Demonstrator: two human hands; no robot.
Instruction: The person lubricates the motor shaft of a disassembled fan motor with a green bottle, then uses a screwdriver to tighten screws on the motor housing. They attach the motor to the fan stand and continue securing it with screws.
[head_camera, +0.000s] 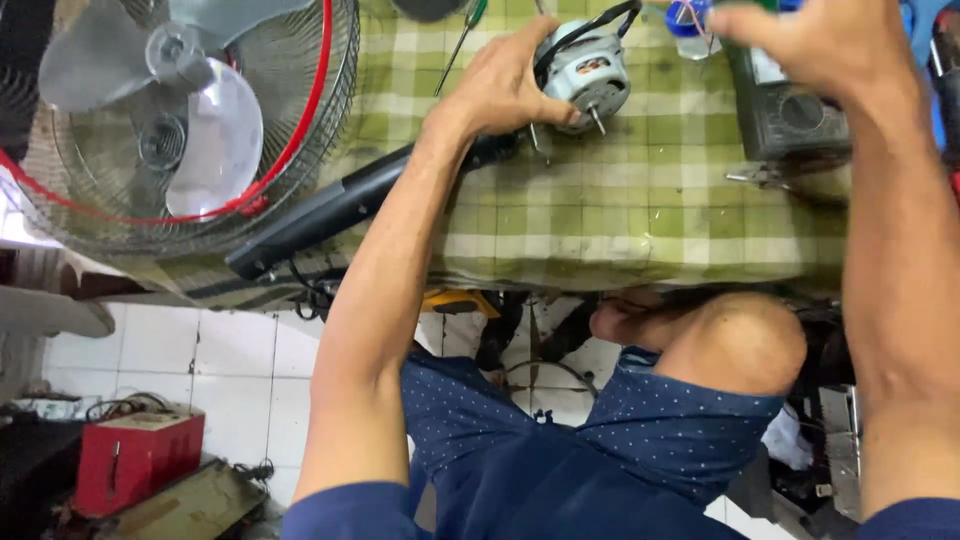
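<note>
**Motor steadied on the bench**

Motor (588, 72) sits on the checked cloth (620, 210), shaft pointing twd you. Your left hand (505, 85) is clamped on its side; keep that grip firm so it can't roll. Right hand (830, 40) hovers over the meter (800, 115), fingers curled; can't tell if it holds anything. Fan (180, 120) well left, screwdriver (462, 40) nr.

You sit at small repair bench, likely home appliance workshop. Bare fan motor (585, 75) under your left hand (500, 85); dismantled fan guard with blades (190, 110) far to its left. Screwdriver (460, 45) just beyond that hand. Multimeter (795, 115) below your right hand (815, 40). Red toolbox (135, 455) on tiled floor (240, 350), well below.
</note>
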